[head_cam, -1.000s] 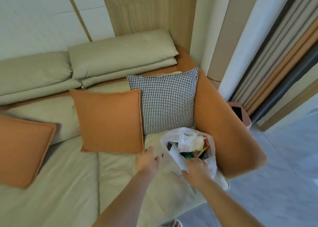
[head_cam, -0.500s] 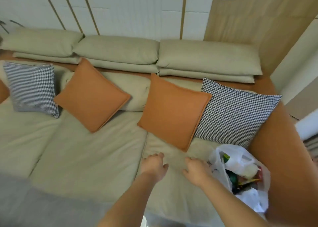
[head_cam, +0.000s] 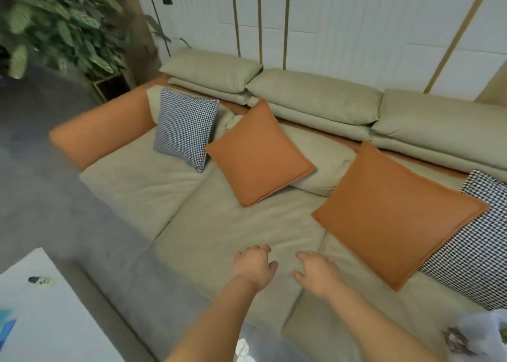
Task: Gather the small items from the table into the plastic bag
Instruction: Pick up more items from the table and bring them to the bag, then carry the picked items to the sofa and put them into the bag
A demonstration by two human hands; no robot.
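Head view: we find both hands held out over the sofa seat [head_cam: 225, 224] at lower centre of the frame, the left hand [head_cam: 253, 265] and the right hand [head_cam: 318, 275] each with fingers loosely curled, holding nothing. The plastic bag [head_cam: 482, 334] sits at the lower right edge on the sofa, partly cut off. The white desk [head_cam: 49, 320] lies at lower left, carrying a small dark and yellow item [head_cam: 41, 280] and a blue thing [head_cam: 6, 326] at the frame's edge. We judge the step to be fetching further items; the next move calls for reaching to the desk.

Bare sofa seat [head_cam: 219, 232] lies open ahead; orange cushions [head_cam: 259, 153] crowd behind; floor [head_cam: 82, 224] separates the tabletop [head_cam: 55, 320].
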